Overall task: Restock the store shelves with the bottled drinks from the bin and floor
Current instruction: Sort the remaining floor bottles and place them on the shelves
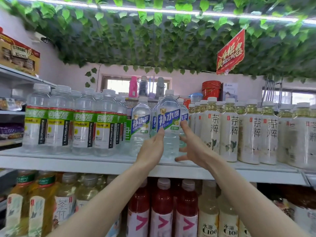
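Blue and white paper wraps the clear bottle (pixel 168 120) that stands upright on the top shelf (pixel 68 159), near its front edge. It sits in the middle of the row. More bottles of the same kind (pixel 141 124) stand just beside it and behind it.

The left hand (pixel 151 151) is against the left side of the bottle. Its thumb (pixel 160 133) touches the bottom corner of the blue paper. Its other fingers are hidden, so you cannot tell if they hold the bottle.

The right hand (pixel 195 147) is at the right side of the bottle. Its fingers (pixel 184 124) are spread wide. One fingertip touches the edge of the blue paper, and the lowest one is down by the bottom of the bottle. This hand holds nothing.

To the left on the same shelf stand clear bottles with green bands (pixel 82 124). To the right stand white tea bottles (pixel 230 130) with black writing.

On the shelf below are red drinks (pixel 162 207) in the middle and yellow tea bottles (pixel 37 202) on the left.

Green leaves (pixel 153 40) hang from the ceiling. A red sign (pixel 230 52) hangs among them. Red buckets (pixel 211 88) are stacked behind the tea bottles.
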`<act>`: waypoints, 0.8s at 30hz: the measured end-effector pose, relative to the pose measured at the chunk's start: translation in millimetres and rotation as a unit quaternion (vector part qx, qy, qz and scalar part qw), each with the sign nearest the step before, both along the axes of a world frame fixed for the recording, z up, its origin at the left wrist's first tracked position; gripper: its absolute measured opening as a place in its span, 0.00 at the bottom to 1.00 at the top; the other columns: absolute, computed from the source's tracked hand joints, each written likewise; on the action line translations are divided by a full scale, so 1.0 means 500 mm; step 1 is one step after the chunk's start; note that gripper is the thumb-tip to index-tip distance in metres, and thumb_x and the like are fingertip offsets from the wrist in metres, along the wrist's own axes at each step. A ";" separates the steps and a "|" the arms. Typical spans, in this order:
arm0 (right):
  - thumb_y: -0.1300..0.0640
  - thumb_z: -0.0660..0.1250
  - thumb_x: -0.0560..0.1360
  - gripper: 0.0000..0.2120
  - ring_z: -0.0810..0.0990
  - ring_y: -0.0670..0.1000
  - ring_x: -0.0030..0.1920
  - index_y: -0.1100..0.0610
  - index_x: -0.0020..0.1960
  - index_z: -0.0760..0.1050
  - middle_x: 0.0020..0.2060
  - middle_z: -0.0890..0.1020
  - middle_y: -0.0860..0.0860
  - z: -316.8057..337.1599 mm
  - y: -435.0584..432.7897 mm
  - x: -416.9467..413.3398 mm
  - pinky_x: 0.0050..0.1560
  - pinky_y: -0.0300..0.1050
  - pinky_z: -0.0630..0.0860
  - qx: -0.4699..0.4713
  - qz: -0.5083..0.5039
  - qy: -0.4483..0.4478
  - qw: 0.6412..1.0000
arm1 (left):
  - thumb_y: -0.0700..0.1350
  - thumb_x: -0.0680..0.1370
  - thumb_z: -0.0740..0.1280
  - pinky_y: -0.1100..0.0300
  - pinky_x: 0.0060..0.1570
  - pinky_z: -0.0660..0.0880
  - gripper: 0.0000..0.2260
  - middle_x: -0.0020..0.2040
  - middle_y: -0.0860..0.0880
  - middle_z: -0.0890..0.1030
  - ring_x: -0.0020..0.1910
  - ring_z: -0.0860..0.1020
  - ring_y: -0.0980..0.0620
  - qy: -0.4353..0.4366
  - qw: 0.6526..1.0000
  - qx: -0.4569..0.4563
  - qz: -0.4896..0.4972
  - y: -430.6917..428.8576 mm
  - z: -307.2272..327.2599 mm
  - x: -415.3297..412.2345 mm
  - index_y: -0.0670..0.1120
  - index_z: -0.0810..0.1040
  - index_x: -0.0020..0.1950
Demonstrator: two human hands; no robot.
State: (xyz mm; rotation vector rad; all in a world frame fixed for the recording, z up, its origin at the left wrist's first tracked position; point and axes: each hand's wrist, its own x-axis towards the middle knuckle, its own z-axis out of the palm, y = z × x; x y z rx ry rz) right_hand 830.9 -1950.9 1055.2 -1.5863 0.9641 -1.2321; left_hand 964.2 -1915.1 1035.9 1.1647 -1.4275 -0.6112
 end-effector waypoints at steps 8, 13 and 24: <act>0.30 0.46 0.75 0.33 0.52 0.66 0.76 0.41 0.77 0.50 0.78 0.49 0.56 0.002 -0.039 0.027 0.65 0.68 0.65 0.018 0.006 -0.025 0.999 | 0.65 0.79 0.46 0.49 0.69 0.65 0.30 0.73 0.45 0.65 0.70 0.66 0.44 0.077 0.994 0.065 -0.042 -0.037 0.021 0.007 0.51 0.62 0.76; 0.30 0.45 0.75 0.33 0.50 0.66 0.76 0.40 0.77 0.50 0.78 0.48 0.54 0.007 -0.062 0.042 0.66 0.69 0.63 0.020 0.002 -0.026 0.999 | 0.66 0.79 0.45 0.48 0.72 0.60 0.29 0.77 0.51 0.59 0.74 0.59 0.45 0.108 0.989 0.063 -0.075 -0.064 0.020 0.005 0.55 0.56 0.77; 0.30 0.44 0.75 0.33 0.53 0.67 0.75 0.40 0.77 0.49 0.78 0.50 0.56 0.011 -0.082 0.048 0.68 0.67 0.64 0.020 -0.013 0.011 1.000 | 0.64 0.80 0.44 0.47 0.74 0.53 0.27 0.78 0.51 0.54 0.76 0.54 0.50 0.101 0.987 0.064 -0.107 -0.084 0.018 -0.007 0.55 0.54 0.77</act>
